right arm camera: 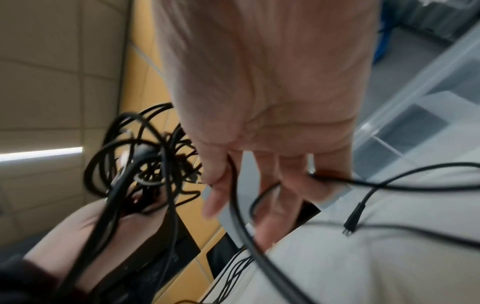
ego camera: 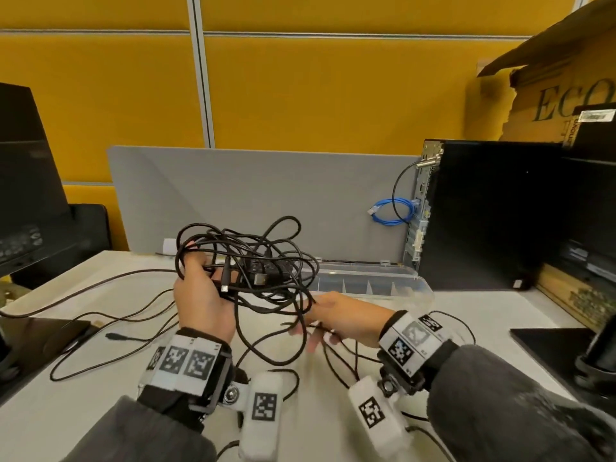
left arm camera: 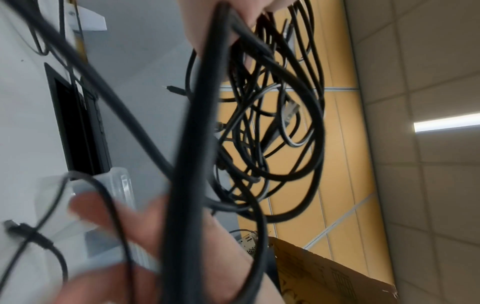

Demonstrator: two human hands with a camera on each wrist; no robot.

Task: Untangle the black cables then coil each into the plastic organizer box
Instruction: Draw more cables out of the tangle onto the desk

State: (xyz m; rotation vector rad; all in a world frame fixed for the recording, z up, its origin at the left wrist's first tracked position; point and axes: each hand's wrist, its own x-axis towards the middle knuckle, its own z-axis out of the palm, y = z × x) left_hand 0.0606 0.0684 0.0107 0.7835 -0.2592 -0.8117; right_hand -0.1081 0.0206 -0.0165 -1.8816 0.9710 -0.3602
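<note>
Wrist bands (ego camera: 186,361): nearest to us, marker-covered cuffs on both forearms, just this side of the tangle.
Black cables (ego camera: 253,261): we hold the knotted bundle up off the white desk (ego camera: 333,438); loose strands trail down from it onto the desk.
Left hand (ego camera: 200,295): we curl our fingers around the left side of the bundle, several loops gathered in the palm, a small plug beside the thumb.
Right hand (ego camera: 343,318): lower right of the bundle, our fingers are spread and fairly straight; strands pass between them, and motion blur hides any pinch.
Organizer box (ego camera: 366,285): clear plastic, lid open, directly behind the bundle on the desk.
Computer tower (ego camera: 483,215): black, to the right of the bundle, beyond the box.
</note>
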